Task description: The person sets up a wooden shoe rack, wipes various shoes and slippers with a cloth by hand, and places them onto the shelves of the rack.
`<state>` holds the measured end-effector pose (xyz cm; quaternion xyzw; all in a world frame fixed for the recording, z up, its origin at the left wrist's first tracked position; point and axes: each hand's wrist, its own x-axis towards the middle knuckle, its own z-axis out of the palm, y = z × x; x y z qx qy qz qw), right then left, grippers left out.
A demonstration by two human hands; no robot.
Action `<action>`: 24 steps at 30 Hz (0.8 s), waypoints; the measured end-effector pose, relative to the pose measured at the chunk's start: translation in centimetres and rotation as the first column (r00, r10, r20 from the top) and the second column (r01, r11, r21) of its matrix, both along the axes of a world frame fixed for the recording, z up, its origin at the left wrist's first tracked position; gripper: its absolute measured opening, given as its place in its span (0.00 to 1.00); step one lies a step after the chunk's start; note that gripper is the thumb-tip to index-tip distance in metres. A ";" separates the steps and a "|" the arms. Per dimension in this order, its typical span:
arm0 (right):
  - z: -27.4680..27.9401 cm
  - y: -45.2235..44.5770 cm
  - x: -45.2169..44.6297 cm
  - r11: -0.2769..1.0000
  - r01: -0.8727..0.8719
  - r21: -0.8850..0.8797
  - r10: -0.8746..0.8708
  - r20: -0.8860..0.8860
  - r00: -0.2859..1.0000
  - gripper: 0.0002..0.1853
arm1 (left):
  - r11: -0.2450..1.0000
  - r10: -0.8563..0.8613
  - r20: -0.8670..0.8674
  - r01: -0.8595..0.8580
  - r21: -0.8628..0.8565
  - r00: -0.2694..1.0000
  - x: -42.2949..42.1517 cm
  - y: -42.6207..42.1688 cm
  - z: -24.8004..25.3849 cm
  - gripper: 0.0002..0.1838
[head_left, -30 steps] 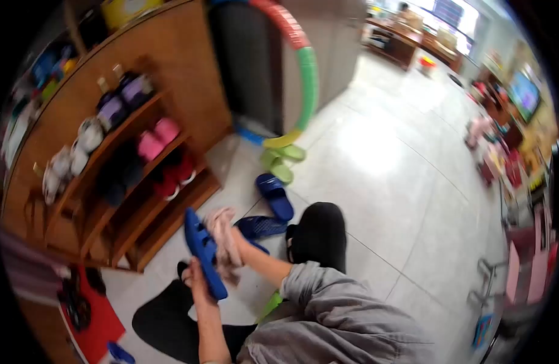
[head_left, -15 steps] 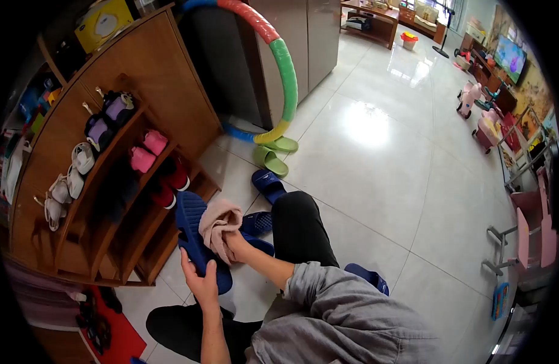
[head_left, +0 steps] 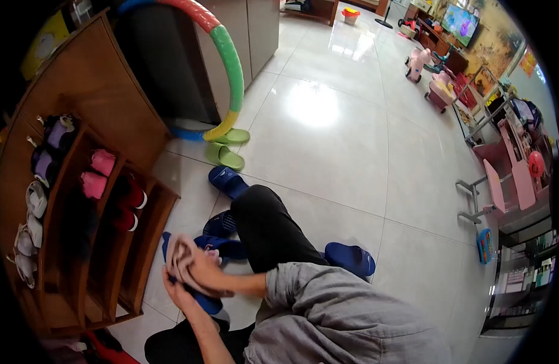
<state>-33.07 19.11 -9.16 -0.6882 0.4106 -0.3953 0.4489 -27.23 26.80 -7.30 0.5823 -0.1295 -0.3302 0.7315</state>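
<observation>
My left hand (head_left: 180, 295) grips a blue slipper (head_left: 208, 303) from its near side, with the fingers wrapped at its edge. Over the slipper lies a pinkish cloth (head_left: 181, 258), pressed down by my right hand (head_left: 208, 272), which is closed on it. Cloth and hand hide most of the slipper's surface. Just beyond my hands, more blue slippers (head_left: 220, 225) rest on the floor by my knee. Another blue slipper (head_left: 226, 181) lies farther ahead, and one more blue slipper (head_left: 350, 258) sits to the right of my leg.
A wooden shoe rack (head_left: 109, 242) with several pairs of shoes stands close on my left. Green slippers (head_left: 226, 156) lie by a colourful hoop (head_left: 229, 67) leaning against a cabinet. Pink chair (head_left: 493, 185) and ride-on toys (head_left: 442, 91) stand along the right.
My right hand has moved the cloth along the slipper, covering more of it. The slipper is lower and tilted differently. The view has turned right.
</observation>
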 end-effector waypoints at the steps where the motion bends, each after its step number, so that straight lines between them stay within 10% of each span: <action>1: 0.6 -0.9 0.0 0.911 0.074 0.405 -0.091 0.023 0.996 0.12 | 0.995 -0.046 -0.013 0.045 -0.086 0.999 -1.2 0.2 0.3 0.26; 4: -4.5 -5.6 1.5 0.890 -0.147 0.432 0.078 0.172 0.982 0.13 | 0.982 -0.145 -0.063 0.136 -0.132 0.987 -2.8 1.1 -1.1 0.28; 8: -5.1 0.9 0.8 0.877 -0.400 0.265 0.331 0.270 0.904 0.17 | 0.984 0.170 -0.173 -0.177 -0.029 0.970 1.2 0.1 -3.4 0.23; 12: -0.7 2.2 0.2 0.983 -0.051 -0.179 0.068 0.092 0.993 0.19 | 0.970 0.115 -0.441 -0.196 -0.143 0.890 2.9 1.9 -6.6 0.20; 16: -14.4 -5.4 2.8 0.961 -0.227 0.158 0.219 0.066 0.973 0.16 | 0.999 0.032 -0.340 -0.043 -0.023 0.940 -2.8 1.3 -2.8 0.21; 18: -15.4 -6.4 3.4 0.610 -0.571 0.550 -0.102 0.769 0.631 0.14 | 1.000 0.008 -0.370 -0.016 -0.019 0.929 -3.1 1.3 -3.6 0.21; 20: -16.3 -4.1 3.1 0.909 -0.416 -0.035 0.408 -0.131 0.903 0.17 | 0.997 0.058 -0.355 -0.034 0.073 0.933 -2.1 1.7 -4.0 0.21; 24: -6.4 2.8 1.6 0.937 -0.224 0.267 0.269 -0.144 0.952 0.15 | 0.938 0.334 -0.254 -0.293 0.186 0.908 2.3 2.7 -9.4 0.18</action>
